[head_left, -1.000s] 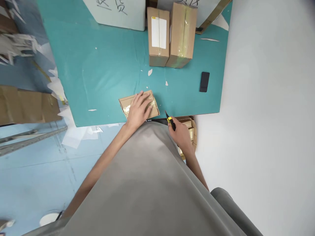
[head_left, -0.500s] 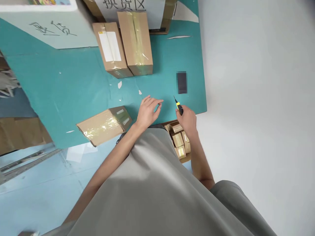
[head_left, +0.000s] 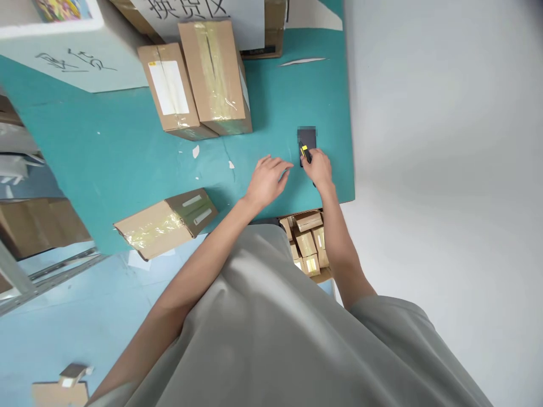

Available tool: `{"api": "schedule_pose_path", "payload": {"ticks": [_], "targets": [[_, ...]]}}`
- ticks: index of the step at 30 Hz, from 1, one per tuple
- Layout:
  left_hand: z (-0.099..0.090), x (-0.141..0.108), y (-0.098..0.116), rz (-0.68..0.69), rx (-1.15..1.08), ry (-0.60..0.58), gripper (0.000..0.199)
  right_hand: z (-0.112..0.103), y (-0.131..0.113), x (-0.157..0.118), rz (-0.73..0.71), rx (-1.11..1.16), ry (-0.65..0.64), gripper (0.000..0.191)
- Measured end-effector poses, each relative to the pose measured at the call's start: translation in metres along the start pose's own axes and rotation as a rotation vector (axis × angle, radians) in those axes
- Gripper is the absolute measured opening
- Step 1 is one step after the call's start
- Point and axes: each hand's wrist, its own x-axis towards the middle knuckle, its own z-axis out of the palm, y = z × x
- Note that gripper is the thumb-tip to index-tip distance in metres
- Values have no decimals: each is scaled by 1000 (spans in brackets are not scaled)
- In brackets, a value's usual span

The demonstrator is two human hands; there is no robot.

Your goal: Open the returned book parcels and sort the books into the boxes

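Observation:
My right hand (head_left: 319, 168) grips a yellow and black utility knife (head_left: 306, 153) near the right edge of the green-topped table (head_left: 139, 152). Under the knife lies a dark rectangular object (head_left: 309, 137), partly blurred out, so I cannot tell its kind. My left hand (head_left: 270, 180) is over the table just to the left, fingers spread, with nothing in it. A taped cardboard box (head_left: 165, 222) rests at the table's front edge, left of that hand. Two more taped boxes stand side by side farther back, the narrower one (head_left: 173, 90) with a white label and the wider one (head_left: 216, 73).
A white bin (head_left: 80, 62) with handwriting stands at the back left. Behind the boxes is a carton bearing a printed sign (head_left: 246, 25). Below the front edge, an open carton holds several small boxes (head_left: 306, 243). A white wall (head_left: 445, 158) borders the right side.
My right hand has moved away from me with the utility knife, now over the dark object. My left hand has shifted right and slightly forward. The view has shifted a little.

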Motion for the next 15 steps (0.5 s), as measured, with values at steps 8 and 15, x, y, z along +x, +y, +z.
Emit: {"api": "schedule_pose_path", "payload": {"ticks": [8,15], "targets": [[8,20,19,32,-2,-19,36,34,16,61,44,74,-24,38],[-33,-24,15,-4,-41,7,36,42,25,54,40,82,-107,38]]}}
